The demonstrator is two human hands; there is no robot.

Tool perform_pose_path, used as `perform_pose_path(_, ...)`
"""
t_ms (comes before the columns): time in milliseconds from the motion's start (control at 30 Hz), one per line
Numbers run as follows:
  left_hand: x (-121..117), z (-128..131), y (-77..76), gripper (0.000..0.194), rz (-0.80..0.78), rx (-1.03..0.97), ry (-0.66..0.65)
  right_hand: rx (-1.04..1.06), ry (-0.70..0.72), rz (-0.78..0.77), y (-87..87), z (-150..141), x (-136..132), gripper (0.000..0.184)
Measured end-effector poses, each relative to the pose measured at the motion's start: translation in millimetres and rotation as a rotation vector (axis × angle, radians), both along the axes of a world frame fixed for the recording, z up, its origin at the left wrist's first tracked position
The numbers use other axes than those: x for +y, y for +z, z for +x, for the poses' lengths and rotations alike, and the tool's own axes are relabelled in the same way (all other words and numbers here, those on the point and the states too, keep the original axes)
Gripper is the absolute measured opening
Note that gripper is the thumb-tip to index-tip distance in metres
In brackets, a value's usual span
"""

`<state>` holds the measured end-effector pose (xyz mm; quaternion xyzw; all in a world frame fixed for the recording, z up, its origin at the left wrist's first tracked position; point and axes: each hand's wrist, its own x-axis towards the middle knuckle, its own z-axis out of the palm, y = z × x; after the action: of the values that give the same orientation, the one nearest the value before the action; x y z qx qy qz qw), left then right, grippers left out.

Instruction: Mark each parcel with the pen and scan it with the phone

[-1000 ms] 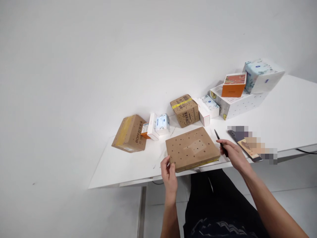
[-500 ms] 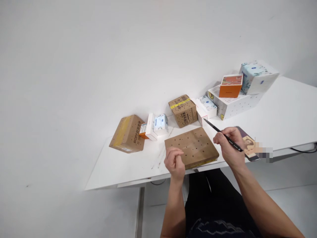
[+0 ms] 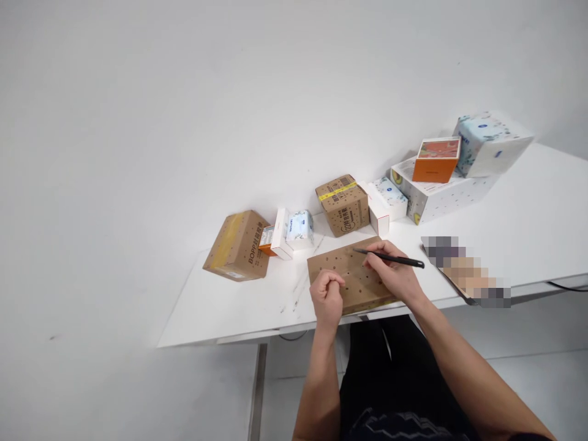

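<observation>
The right hand (image 3: pixel 394 274) has moved left over the brown carton (image 3: pixel 361 286), its grip around a black pen (image 3: pixel 399 259). The left hand (image 3: pixel 327 297) has its grip curled, fist-like, over the carton's left end. The carton lies along the white counter's (image 3: pixel 248 312) front edge; packages (image 3: pixel 345 207) line the pale wall (image 3: pixel 193 116).
</observation>
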<state>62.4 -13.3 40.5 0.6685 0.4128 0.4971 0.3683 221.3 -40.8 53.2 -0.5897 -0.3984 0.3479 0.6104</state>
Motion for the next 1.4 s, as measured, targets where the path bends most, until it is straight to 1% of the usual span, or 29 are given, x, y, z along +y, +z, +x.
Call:
perform_pose_path(133, 0, 0, -1.1, 0.026, -0.006, 0.052, -0.02, -0.08, -0.013, 0.038, -5.1, -2, -5, 0.02)
perform_pose_path(267, 0, 0, -0.9, 0.026, -0.016, 0.074, -0.018, -0.312, -0.055, 0.103, -7.9, -2, -7, 0.024)
perform_pose_path(367, 0, 1, -0.1, 0.026, -0.015, 0.079, -0.007, -0.387, -0.039, 0.1, -6.8, -2, -7, 0.023)
perform_pose_path(733, -1, 0, -0.4, 0.026, 0.001, 0.087, -0.017, -0.475, 0.03, 0.035, -9.3, -5, -4, 0.023)
perform_pose_path(1100, 0, 1, 0.4, 0.025, 0.003, 0.105, -0.007, -0.472, 0.031, 0.048, -9.5, -3, -3, 0.022)
perform_pose_path(1167, -1, 1, 0.6, 0.026, 0.009, 0.114, -0.001, -0.431, -0.008, 0.062, -9.7, -4, -5, 0.022)
perform_pose_path(1233, -1, 1, 0.6, 0.026, 0.015, 0.122, 0.004, -0.332, -0.077, 0.089, -10.8, -4, -9, 0.019)
perform_pose_path(1333, -1, 0, 0.2, 0.026, 0.019, 0.124, -0.001, -0.219, -0.237, 0.155, -17.2, 4, -16, 0.016)
perform_pose_path(1400, -1, 0, 0.0, 0.026, 0.023, 0.127, -0.005, -0.238, -0.372, 0.174, -26.8, 18, -22, 0.018)
